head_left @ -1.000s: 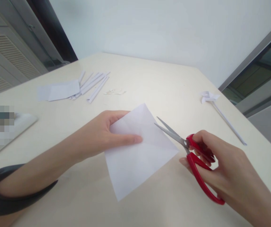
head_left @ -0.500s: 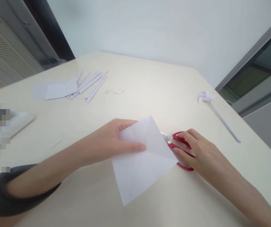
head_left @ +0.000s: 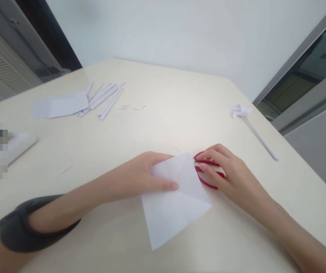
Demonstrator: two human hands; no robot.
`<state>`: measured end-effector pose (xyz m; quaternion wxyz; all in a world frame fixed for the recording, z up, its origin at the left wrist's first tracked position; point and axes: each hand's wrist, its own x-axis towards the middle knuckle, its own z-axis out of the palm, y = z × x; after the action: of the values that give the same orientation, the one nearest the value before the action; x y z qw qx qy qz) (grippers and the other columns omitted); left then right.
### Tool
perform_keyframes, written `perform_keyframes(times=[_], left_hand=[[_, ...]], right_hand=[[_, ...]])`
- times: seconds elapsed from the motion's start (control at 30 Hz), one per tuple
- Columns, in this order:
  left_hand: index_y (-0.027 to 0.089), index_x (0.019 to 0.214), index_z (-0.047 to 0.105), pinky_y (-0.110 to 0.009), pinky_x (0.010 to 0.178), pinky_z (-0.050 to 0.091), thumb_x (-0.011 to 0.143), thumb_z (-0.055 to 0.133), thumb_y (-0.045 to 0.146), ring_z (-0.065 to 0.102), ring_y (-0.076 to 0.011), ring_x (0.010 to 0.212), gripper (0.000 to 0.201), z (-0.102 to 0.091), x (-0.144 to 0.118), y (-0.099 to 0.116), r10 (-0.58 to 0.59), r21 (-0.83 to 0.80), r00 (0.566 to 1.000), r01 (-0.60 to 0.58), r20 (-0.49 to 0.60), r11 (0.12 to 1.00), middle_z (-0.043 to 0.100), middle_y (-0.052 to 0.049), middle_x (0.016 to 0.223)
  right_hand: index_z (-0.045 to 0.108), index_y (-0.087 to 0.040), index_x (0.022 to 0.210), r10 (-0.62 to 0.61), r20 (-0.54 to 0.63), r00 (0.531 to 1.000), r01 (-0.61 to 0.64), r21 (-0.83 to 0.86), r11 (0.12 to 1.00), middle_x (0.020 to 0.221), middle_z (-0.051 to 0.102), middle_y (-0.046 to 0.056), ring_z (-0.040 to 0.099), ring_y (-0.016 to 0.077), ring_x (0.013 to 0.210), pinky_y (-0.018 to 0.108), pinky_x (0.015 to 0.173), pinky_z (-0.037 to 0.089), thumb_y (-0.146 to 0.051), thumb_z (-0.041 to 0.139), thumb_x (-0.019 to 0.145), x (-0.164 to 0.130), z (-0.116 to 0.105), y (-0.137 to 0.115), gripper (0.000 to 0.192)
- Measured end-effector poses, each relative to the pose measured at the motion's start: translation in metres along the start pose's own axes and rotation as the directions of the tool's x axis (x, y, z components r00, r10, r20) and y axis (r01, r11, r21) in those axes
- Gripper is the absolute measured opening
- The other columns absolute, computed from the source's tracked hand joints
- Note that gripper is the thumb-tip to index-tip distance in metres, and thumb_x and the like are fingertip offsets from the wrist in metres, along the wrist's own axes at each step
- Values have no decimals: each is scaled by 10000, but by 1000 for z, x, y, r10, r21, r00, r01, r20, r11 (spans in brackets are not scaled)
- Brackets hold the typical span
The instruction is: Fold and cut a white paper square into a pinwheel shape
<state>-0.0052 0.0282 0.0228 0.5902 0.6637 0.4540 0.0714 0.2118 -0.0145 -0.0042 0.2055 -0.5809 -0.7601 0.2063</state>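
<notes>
Head view. The left hand (head_left: pixel 144 178) pinches the upper corner of the paper (head_left: pixel 174 201), thumb on top and fingers beneath, lifting that corner slightly off the table (head_left: pixel 163 113). The right hand (head_left: pixel 231 178) lies flat just right of the paper, fingers spread over the red handles of the scissors (head_left: pixel 206 170); whether the fingers pass through the loops cannot be told, and the blades are hidden behind the paper's right edge. The paper sits diamond-wise, its lower corner pointing to the near table edge. Beyond the paper lies open tabletop. Far left of the paper are rolled strips (head_left: pixel 106 98) and a flat sheet (head_left: pixel 66 106); far right, near the table's right edge, lies a pinwheel (head_left: pixel 240 110).
</notes>
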Motion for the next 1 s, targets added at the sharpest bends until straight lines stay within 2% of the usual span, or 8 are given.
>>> perform_keyframes(times=[0.1, 0.17, 0.3, 0.4, 0.53, 0.77, 0.9, 1.0], left_hand=[[235, 1002, 647, -261, 676, 511, 726, 596, 260, 672, -224, 844, 282, -1, -2, 2, 37, -8, 996, -36, 80, 999, 705, 0, 930], [236, 1042, 636, -273, 708, 506, 745, 573, 253, 663, -229, 881, 304, 0, -3, 2, 61, -35, 990, -57, 126, 998, 692, -8, 974], [251, 1036, 639, -269, 726, 502, 736, 580, 229, 657, -232, 916, 307, 4, 1, -5, 95, -136, 984, -75, 148, 988, 689, 1, 1001], [270, 1056, 629, -263, 710, 502, 713, 615, 222, 669, -224, 878, 346, 5, 6, -16, 110, -187, 989, -90, 99, 978, 701, 15, 973], [280, 1076, 623, -275, 738, 491, 724, 654, 266, 657, -235, 912, 353, 1, 10, -26, 156, -226, 980, -125, 124, 966, 692, 13, 998], [285, 1058, 630, -275, 755, 471, 766, 620, 249, 638, -238, 939, 294, -2, 7, -20, 161, -207, 980, -134, 118, 969, 671, 5, 988], [267, 991, 649, -273, 747, 467, 763, 608, 226, 632, -239, 931, 235, -1, 5, -17, 159, -197, 981, -134, 115, 971, 661, 2, 965], [243, 904, 659, -259, 740, 463, 763, 603, 226, 625, -230, 920, 153, -1, 5, -16, 176, -215, 977, -147, 120, 965, 657, -2, 957]], right_hand=[[554, -220, 970, -15, 110, 994, -16, 269, 963, 1004, 586, 27, 573, 144, 848, 252, 676, 468, -284, 454, 913, -5, -4, -11, 132], [539, -215, 969, -15, 187, 982, -55, 366, 929, 964, 597, 20, 579, 146, 826, 249, 664, 473, -291, 503, 887, -8, -3, -17, 118], [540, -195, 872, -2, 246, 969, -100, 403, 910, 892, 602, 16, 587, 161, 811, 262, 651, 480, -224, 503, 869, -8, 1, -19, 47], [539, -189, 824, -12, 232, 973, -97, 451, 887, 842, 595, 10, 590, 168, 817, 271, 665, 473, -201, 495, 868, -5, 3, -14, 64], [546, -205, 831, -17, 203, 979, -94, 522, 848, 806, 569, -7, 579, 163, 806, 277, 681, 457, -228, 517, 871, -4, 3, -8, 54], [549, -233, 858, -16, 226, 974, -112, 545, 831, 827, 552, -11, 554, 162, 805, 297, 706, 452, -229, 530, 871, -7, 1, -7, 24], [558, -248, 914, -18, 251, 968, -133, 569, 812, 844, 551, -7, 532, 151, 766, 307, 718, 460, -218, 524, 871, -8, 1, -8, 62], [570, -248, 960, -4, 234, 972, -132, 565, 815, 884, 546, 10, 536, 170, 817, 322, 740, 459, -217, 531, 865, -10, 0, -7, 107]])
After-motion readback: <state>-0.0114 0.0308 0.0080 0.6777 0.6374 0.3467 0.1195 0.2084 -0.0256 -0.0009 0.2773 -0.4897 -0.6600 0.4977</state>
